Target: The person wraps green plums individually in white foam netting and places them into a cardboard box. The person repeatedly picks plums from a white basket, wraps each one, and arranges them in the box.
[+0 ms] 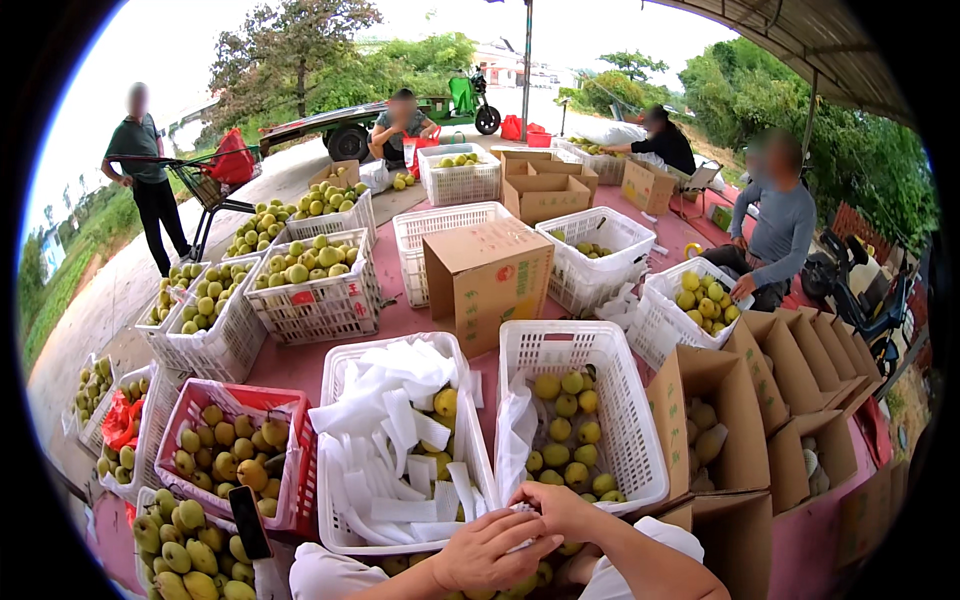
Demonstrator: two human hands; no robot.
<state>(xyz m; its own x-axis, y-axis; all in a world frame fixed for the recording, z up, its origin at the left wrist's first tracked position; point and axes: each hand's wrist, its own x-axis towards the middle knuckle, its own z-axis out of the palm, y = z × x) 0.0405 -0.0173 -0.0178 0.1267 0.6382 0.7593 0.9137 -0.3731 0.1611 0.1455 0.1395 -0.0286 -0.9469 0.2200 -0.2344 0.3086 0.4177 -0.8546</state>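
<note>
Close to my body my left hand (492,553) and my right hand (562,512) meet, fingers closed together around a bit of white foam sleeve (521,546). Whether a pear is inside it is hidden by my fingers. Just beyond my left hand, a white crate (331,520) holds loose white foam sleeves (385,440) piled over yellow-green pears (445,402). Beyond my right hand is another white crate (640,455), with bare pears (571,425) over its bottom and a white liner (515,430) along its left side. More pears show below my hands.
A red crate of pears (228,450) and a phone (249,522) are at my left. Open cardboard boxes (735,420) line my right, some holding pears. A tall carton (500,285) stands ahead. Several people (780,225) are around other pear crates; a green cart (400,115) is behind.
</note>
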